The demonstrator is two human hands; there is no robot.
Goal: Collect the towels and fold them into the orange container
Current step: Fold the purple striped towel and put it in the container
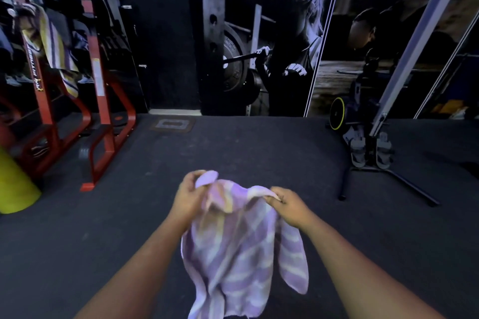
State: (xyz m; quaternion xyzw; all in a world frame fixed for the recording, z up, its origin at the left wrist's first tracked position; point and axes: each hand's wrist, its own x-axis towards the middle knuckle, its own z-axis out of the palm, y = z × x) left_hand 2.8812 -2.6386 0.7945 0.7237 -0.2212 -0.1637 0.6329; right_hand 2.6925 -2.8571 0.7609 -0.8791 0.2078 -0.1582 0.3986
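Striped towel (238, 248), held at chest height, long axis hanging downward: left hand (190, 195) and right hand (290, 206) pinch its top edge, seemingly at opposite corners; orange container unseen.

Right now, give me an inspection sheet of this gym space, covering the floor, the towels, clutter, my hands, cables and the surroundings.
Surface: dark gym floor, with a rectangular plate set in it near the wall.
Job's things: striped purple towel held up off the floor; second striped towel draped on the red rack. Orange container: not seen.
Clutter: yellow object at the left edge.
Grip: left hand and right hand each pinch the held towel's top edge.
Cables: nothing seen.
Surroundings: gym mural wall; black exercise machine with foot pedals on the right.
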